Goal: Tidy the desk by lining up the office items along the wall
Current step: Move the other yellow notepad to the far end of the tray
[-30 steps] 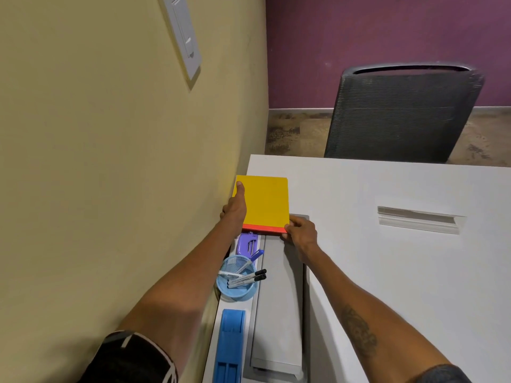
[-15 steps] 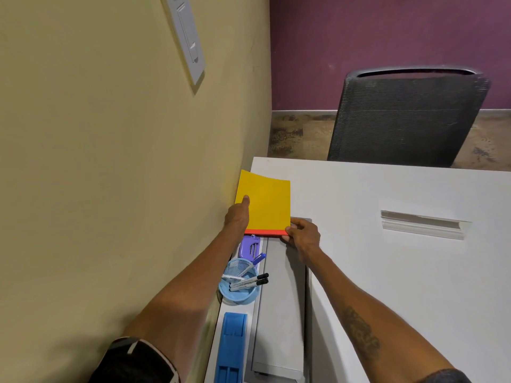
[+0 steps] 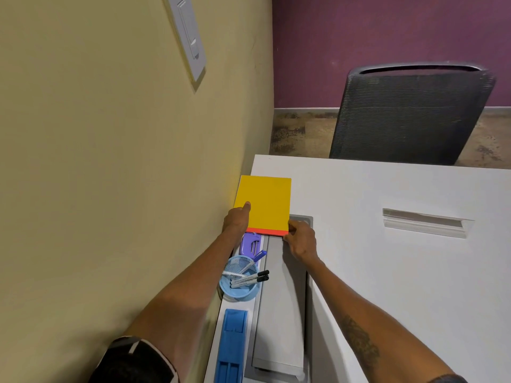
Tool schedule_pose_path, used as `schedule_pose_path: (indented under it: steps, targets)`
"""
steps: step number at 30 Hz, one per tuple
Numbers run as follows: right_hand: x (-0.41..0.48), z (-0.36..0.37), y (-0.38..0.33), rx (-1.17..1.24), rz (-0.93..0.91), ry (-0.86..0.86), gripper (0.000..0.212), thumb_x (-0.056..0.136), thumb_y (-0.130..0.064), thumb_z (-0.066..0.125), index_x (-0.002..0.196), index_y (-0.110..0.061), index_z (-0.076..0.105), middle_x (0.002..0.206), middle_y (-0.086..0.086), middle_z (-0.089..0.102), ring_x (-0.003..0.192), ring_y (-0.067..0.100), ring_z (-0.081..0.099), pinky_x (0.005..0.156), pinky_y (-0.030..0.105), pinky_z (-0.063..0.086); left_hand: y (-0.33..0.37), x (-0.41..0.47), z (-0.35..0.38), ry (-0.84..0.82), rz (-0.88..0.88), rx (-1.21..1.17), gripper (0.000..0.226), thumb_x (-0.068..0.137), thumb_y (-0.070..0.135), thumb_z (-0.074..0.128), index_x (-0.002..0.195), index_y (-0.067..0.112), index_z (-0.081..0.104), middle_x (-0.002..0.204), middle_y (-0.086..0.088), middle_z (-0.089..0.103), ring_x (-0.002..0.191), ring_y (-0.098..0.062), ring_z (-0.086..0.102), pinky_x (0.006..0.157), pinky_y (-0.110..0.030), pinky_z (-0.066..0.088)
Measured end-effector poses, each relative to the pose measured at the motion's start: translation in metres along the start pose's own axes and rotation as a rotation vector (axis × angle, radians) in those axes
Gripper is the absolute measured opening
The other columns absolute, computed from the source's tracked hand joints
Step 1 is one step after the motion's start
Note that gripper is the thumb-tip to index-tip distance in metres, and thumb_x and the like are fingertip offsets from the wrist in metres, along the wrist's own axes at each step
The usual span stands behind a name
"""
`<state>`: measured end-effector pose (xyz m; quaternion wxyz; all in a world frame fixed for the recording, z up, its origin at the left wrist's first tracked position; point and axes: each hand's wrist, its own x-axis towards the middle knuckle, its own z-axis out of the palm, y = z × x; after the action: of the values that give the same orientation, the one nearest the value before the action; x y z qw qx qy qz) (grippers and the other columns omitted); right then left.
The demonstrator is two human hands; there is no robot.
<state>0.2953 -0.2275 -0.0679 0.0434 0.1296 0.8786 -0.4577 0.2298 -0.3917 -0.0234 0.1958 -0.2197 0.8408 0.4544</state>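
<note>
Ahead of me, a dark mesh office chair (image 3: 409, 114) stands on a mottled brown floor (image 3: 298, 134) before a purple wall (image 3: 387, 37). High on my left is a white switch plate (image 3: 188, 37).

The notebook (image 3: 264, 203) is yellow with a red-orange strip on its near edge. The mesh cup (image 3: 237, 295) is light blue, its markers (image 3: 249, 280) white with black and blue caps. The desk (image 3: 387, 272) is white, the chair (image 3: 409, 114) dark grey mesh, the side wall (image 3: 110, 161) pale yellow, the far wall (image 3: 387, 37) purple.
</note>
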Motion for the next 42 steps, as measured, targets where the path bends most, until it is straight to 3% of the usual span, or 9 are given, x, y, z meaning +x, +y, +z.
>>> schedule_pose_path:
  steps: [6, 8, 11, 13, 16, 22, 28, 34, 42]
  targets:
    - [-0.017, -0.015, -0.011, -0.064, -0.041, -0.051, 0.010, 0.083, 0.006, 0.051, 0.077, 0.007, 0.058, 0.076, 0.019, 0.062, 0.073, 0.029, 0.056, 0.060, 0.035, 0.042, -0.001, -0.012, -0.003, -0.010, 0.053, 0.079, 0.040, 0.101, 0.038, 0.043, 0.065, 0.020, 0.044, 0.084, -0.007, 0.053, 0.092, -0.024, 0.045, 0.083, -0.031, 0.034]
    - [-0.024, -0.022, -0.016, -0.071, -0.039, -0.063, 0.012, 0.087, 0.002, 0.050, 0.085, 0.005, 0.062, 0.083, 0.018, 0.065, 0.079, 0.031, 0.059, 0.061, 0.035, 0.045, 0.003, -0.020, -0.004, -0.053, 0.064, 0.136, 0.036, 0.101, 0.036, 0.043, 0.087, 0.009, 0.062, 0.105, -0.016, 0.063, 0.101, -0.029, 0.052, 0.089, -0.034, 0.038]
    - [-0.036, -0.034, -0.028, -0.090, -0.032, -0.103, 0.014, 0.092, -0.006, 0.050, 0.090, -0.002, 0.063, 0.084, 0.008, 0.062, 0.077, 0.023, 0.056, 0.055, 0.022, 0.036, 0.013, -0.037, -0.008, -0.075, 0.102, 0.181, 0.043, 0.102, 0.033, 0.042, 0.119, -0.002, 0.061, 0.134, -0.022, 0.055, 0.122, -0.035, 0.052, 0.103, -0.040, 0.039]
    - [-0.044, -0.041, -0.033, -0.105, -0.046, -0.122, 0.016, 0.094, -0.012, 0.050, 0.098, -0.006, 0.064, 0.096, 0.009, 0.067, 0.086, 0.024, 0.060, 0.062, 0.026, 0.042, 0.018, -0.047, -0.011, -0.078, 0.112, 0.188, 0.042, 0.103, 0.033, 0.040, 0.114, -0.002, 0.061, 0.133, -0.022, 0.056, 0.121, -0.036, 0.053, 0.104, -0.041, 0.041]
    - [-0.057, -0.052, -0.038, -0.136, -0.050, -0.149, 0.036, 0.092, -0.023, 0.046, 0.123, -0.010, 0.060, 0.123, 0.011, 0.064, 0.111, 0.029, 0.060, 0.085, 0.034, 0.046, 0.024, -0.064, -0.017, -0.061, 0.122, 0.135, 0.043, 0.100, 0.035, 0.045, 0.126, 0.005, 0.061, 0.133, -0.016, 0.059, 0.123, -0.034, 0.055, 0.105, -0.039, 0.045]
    - [-0.089, -0.087, -0.059, -0.204, -0.055, -0.116, 0.037, 0.096, -0.010, 0.050, 0.132, -0.004, 0.051, 0.138, 0.016, 0.052, 0.125, 0.031, 0.050, 0.098, 0.035, 0.041, 0.026, -0.104, -0.020, -0.031, 0.174, 0.203, 0.043, 0.098, 0.037, 0.046, 0.130, 0.013, 0.061, 0.137, -0.011, 0.058, 0.126, -0.031, 0.054, 0.107, -0.039, 0.043]
    - [-0.126, -0.123, -0.066, -0.260, -0.089, -0.131, 0.049, 0.099, -0.019, 0.047, 0.145, -0.006, 0.038, 0.153, 0.012, 0.037, 0.140, 0.027, 0.035, 0.112, 0.035, 0.030, 0.028, -0.152, -0.016, -0.037, 0.251, 0.310, 0.048, 0.098, 0.043, 0.044, 0.137, 0.016, 0.055, 0.150, -0.005, 0.045, 0.137, -0.029, 0.041, 0.115, -0.043, 0.031]
    - [-0.167, -0.169, -0.072, -0.293, -0.111, -0.100, 0.051, 0.099, -0.020, 0.049, 0.147, -0.007, 0.036, 0.154, 0.012, 0.036, 0.142, 0.028, 0.034, 0.114, 0.035, 0.028, 0.032, -0.212, -0.004, -0.014, 0.326, 0.296, 0.049, 0.098, 0.037, 0.047, 0.141, 0.013, 0.048, 0.152, -0.008, 0.041, 0.142, -0.030, 0.034, 0.118, -0.046, 0.025]
    - [-0.218, -0.224, -0.071, -0.312, -0.138, -0.083, 0.053, 0.099, -0.025, 0.049, 0.148, -0.009, 0.035, 0.155, 0.010, 0.033, 0.143, 0.028, 0.030, 0.116, 0.037, 0.026, 0.036, -0.291, 0.014, 0.000, 0.385, 0.360, 0.048, 0.097, 0.033, 0.053, 0.140, 0.011, 0.051, 0.150, -0.009, 0.044, 0.141, -0.030, 0.037, 0.116, -0.040, 0.031]
